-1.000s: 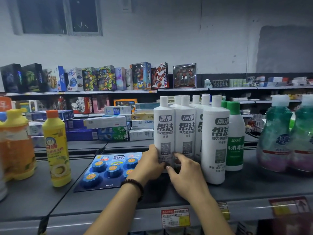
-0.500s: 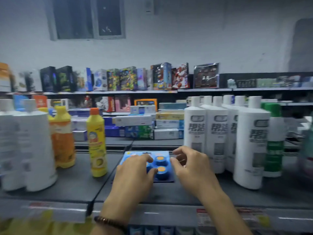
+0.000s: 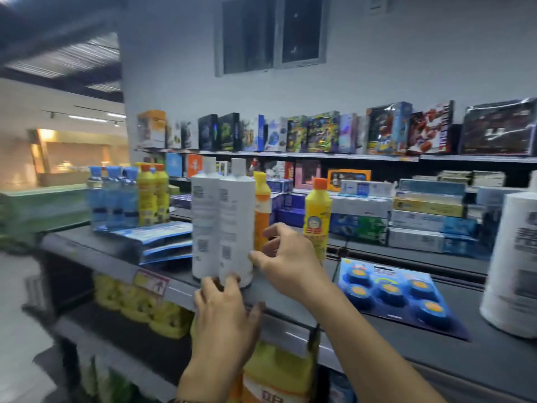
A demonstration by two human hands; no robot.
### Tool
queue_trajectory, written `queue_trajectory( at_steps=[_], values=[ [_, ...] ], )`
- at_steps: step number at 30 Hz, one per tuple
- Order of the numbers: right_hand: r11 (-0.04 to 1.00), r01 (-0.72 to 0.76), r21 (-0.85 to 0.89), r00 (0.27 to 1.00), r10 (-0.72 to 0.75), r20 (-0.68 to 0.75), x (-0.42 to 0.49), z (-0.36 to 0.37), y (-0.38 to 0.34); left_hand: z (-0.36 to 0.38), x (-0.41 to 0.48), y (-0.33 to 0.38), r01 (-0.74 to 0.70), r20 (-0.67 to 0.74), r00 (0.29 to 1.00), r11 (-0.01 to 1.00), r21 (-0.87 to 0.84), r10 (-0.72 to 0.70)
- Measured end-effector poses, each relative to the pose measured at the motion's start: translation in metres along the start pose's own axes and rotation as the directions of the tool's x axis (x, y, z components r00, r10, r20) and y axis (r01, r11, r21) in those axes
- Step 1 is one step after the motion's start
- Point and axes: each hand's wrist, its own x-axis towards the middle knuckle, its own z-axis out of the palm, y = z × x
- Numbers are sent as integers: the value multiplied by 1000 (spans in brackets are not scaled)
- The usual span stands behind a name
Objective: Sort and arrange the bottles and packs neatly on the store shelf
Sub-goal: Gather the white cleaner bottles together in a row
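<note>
Two tall white bottles (image 3: pixel 225 225) stand side by side near the front edge of the grey shelf (image 3: pixel 290 289), labels turned away. My left hand (image 3: pixel 223 321) reaches their base, its fingertips touching the bottom of the right one. My right hand (image 3: pixel 287 257) is beside that bottle's right flank, fingers spread, thumb touching it. An orange bottle (image 3: pixel 261 210) stands just behind, a yellow bottle with an orange cap (image 3: pixel 317 216) further right. A blue blister pack of round blocks (image 3: pixel 398 292) lies flat to the right. Another white bottle (image 3: pixel 514 266) stands at the right edge.
Blue-capped clear bottles (image 3: pixel 112 199) and yellow bottles (image 3: pixel 152 196) stand at the shelf's left end, with flat blue packs (image 3: pixel 157 242) stacked in front. Yellow packs (image 3: pixel 139 303) fill the lower shelf. Boxed goods (image 3: pixel 406 216) line the shelves behind. An aisle lies to the left.
The view has swung left along the shelf. Both hands left the blue blister pack and moved left to the pair of white bottles.
</note>
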Motion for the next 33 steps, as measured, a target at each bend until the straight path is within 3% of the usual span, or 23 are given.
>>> queue_trajectory(
  at_steps=[6, 14, 18, 21, 24, 29, 33],
  values=[
    [991, -124, 39, 992, 125, -14, 48, 50, -11, 1, 14, -34, -30, 24, 999, 996, -81, 32],
    [947, -127, 296, 989, 143, -34, 64, 83, 8, 7, 21, -46, -82, -65, 995, 994, -69, 77],
    [963, -105, 250, 982, 140, -129, 57, 84, 13, 2, 28, -52, -108, -83, 992, 987, -116, 99],
    [984, -129, 121, 945, 159, -287, 46, 86, 12, -1, 40, -53, -125, -132, 986, 973, -192, 100],
    [985, -171, 17, 907, 164, -387, 36, 88, 12, 6, 54, -46, -145, -93, 988, 955, -260, 125],
    [961, -109, 253, 966, 162, -201, 32, 75, 20, 15, 63, -25, -92, -55, 995, 971, -221, 81],
    [938, -100, 333, 981, 148, -123, 35, 61, 30, 19, 67, -26, -32, 8, 999, 947, -320, 37]
  ],
)
